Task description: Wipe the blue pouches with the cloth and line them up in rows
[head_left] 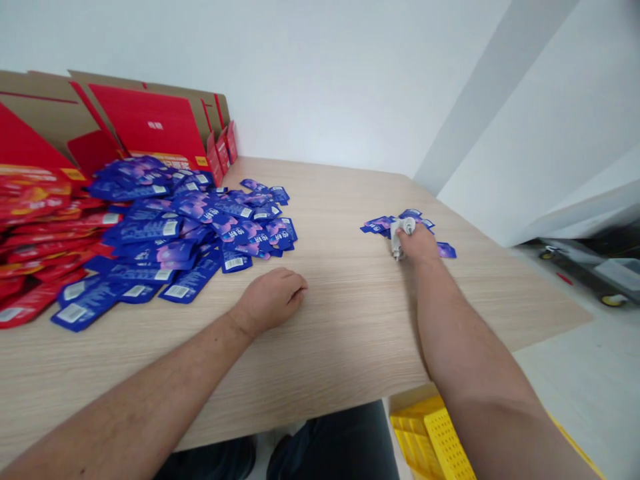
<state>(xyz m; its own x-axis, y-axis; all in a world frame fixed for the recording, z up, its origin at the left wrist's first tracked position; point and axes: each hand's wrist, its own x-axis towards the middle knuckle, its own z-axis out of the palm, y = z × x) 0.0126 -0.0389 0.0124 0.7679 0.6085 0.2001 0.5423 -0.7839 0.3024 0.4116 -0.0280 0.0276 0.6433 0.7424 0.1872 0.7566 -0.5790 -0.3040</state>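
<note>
My left hand [273, 298] rests on the wooden table [350, 307] with its fingers curled under, holding nothing I can see. It lies just right of a big pile of blue sachets [190, 227]. My right hand [419, 243] reaches out to a small cluster of blue sachets [385, 223] at the table's right side. Its fingers are closed on a small white object [400, 235] that I cannot name, pressed down among those sachets.
Red packets [35, 227] are stacked at the left edge. Flattened red and brown cartons [145, 123] lean against the white wall behind. A yellow crate [435, 440] stands on the floor under the table's near right corner. A wheeled cart [595, 267] stands at the far right.
</note>
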